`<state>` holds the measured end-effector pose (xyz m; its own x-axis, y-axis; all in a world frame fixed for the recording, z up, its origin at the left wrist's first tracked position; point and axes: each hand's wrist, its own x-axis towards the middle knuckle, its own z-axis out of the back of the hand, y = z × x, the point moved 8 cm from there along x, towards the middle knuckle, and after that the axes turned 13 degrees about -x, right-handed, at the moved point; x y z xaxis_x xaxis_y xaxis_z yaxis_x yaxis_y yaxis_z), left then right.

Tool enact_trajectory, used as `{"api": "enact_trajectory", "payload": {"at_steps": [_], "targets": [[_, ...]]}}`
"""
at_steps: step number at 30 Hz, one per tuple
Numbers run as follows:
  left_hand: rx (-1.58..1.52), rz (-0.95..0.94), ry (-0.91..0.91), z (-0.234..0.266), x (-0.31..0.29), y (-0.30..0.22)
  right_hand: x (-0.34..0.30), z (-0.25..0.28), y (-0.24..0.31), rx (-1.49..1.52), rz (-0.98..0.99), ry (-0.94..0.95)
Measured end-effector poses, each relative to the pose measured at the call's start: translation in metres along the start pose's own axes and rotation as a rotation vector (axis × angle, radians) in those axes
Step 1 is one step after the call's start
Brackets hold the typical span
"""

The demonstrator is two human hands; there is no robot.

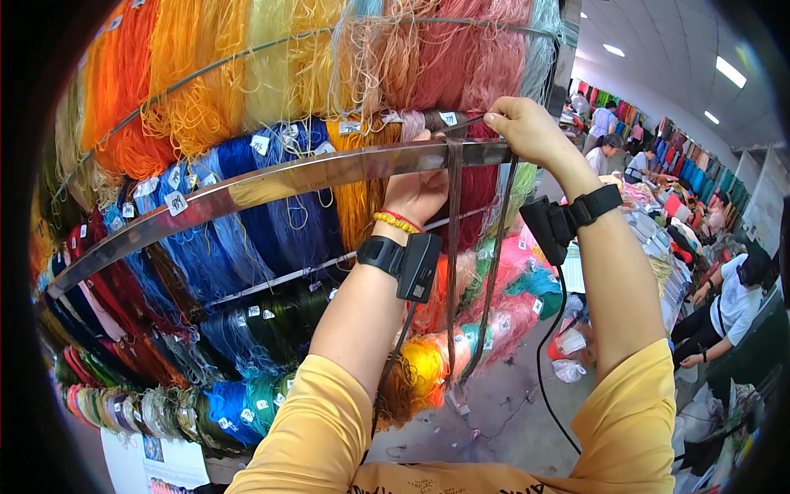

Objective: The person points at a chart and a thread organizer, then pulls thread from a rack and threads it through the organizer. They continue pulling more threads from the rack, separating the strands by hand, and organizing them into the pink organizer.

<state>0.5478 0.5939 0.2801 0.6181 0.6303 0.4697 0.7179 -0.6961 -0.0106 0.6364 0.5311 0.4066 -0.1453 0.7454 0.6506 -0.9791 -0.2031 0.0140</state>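
Observation:
A thin skein of dark brown thread [451,272] hangs in two long strands over a flat metal rail [329,167]. My right hand [531,132] is closed above the rail's right end, thumb and finger pinching the brown thread. From there a short stretch of thread runs left along the top of the rail toward my left hand [415,196]. That hand is behind the rail with its fingers curled at the brown thread; the rail hides part of them. Each wrist wears a black strapped device with a cable.
Racks of coloured thread hanks, orange [123,90], blue [247,206] and pink [494,49], fill the left and front, many with small white tags. A large mixed pile of goods [658,239] lies at the right. A seated person [732,296] and several others work there.

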Motion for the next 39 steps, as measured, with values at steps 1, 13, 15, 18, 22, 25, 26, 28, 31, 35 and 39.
{"api": "enact_trajectory", "payload": {"at_steps": [1,13,15,18,22,25,26,28,31,35,39], "targets": [[-0.051,-0.018,0.022,-0.010,-0.001,0.004,-0.001,0.000,-0.001,-0.007,-0.006,0.004],[0.755,-0.246,-0.254,0.037,-0.064,-0.002,0.000,0.003,-0.001,-0.023,0.009,-0.037],[1.082,-0.253,-0.383,0.073,-0.081,-0.020,0.002,0.001,-0.001,-0.064,-0.009,-0.003],[2.279,-0.048,-0.381,0.065,-0.111,-0.024,0.003,-0.003,-0.003,-0.055,-0.001,-0.017],[2.429,0.509,-0.198,0.108,-0.128,-0.008,0.000,0.001,-0.005,-0.036,-0.008,-0.069],[2.295,0.649,0.001,0.098,-0.133,0.033,-0.003,0.001,-0.004,-0.015,-0.038,-0.045],[2.295,0.648,-0.006,0.090,-0.133,0.042,-0.004,0.001,-0.004,-0.009,-0.059,-0.016],[2.371,0.693,0.053,0.075,-0.137,0.062,-0.007,0.000,-0.007,0.076,-0.115,0.050],[2.491,0.861,-0.092,0.063,-0.148,0.058,-0.014,-0.003,0.000,0.124,-0.090,0.085],[2.583,0.838,-0.076,0.054,-0.164,0.046,-0.026,0.008,0.007,-0.057,-0.027,-0.081],[2.461,0.726,-0.022,0.021,-0.185,0.048,-0.049,0.018,0.001,-0.031,0.026,-0.233]]}}
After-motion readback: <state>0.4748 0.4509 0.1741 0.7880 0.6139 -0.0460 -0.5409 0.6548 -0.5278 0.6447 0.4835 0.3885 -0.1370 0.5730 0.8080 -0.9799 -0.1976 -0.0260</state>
